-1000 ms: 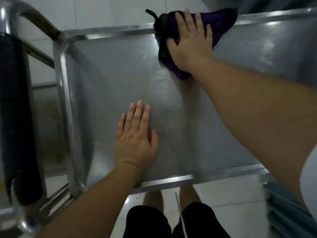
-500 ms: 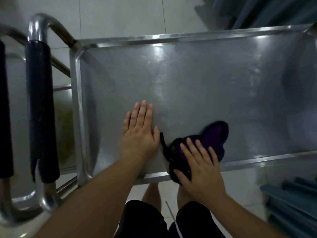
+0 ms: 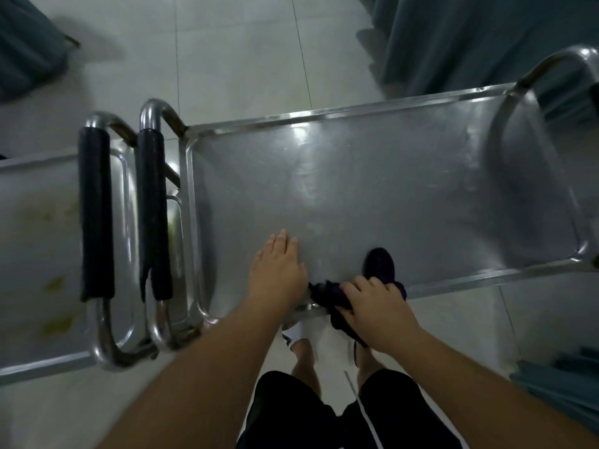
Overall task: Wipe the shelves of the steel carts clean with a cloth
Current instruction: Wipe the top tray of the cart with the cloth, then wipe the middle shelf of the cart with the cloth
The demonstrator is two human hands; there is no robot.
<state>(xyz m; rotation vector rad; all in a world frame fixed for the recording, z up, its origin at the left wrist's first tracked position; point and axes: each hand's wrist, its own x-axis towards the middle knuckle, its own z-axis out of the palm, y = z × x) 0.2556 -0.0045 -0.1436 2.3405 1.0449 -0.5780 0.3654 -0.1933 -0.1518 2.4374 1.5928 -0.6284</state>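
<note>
Steel cart: top shelf a shallow steel tray with a raised rim, seen from above, bare metal with light glare near the far edge. Curved steel handle at each end; the left one carries a black grip sleeve.

Second steel cart: stands just beside the first, on the left, handle to handle. Its shelf shows yellowish smears. Its handle also carries a black grip.

Cloth: dark purple, bunched, at the near rim of the first cart's shelf; part lies on the shelf, part hangs over the edge.

Right hand: fingers curled round the cloth at the near rim, gripping it.

Left hand: flat on the shelf, fingers straight and together, just left of the cloth; whether it touches the cloth is hard to tell.

Surroundings: pale tiled floor; teal curtain beyond the cart; person's black shorts and a white shoe below the rim.
</note>
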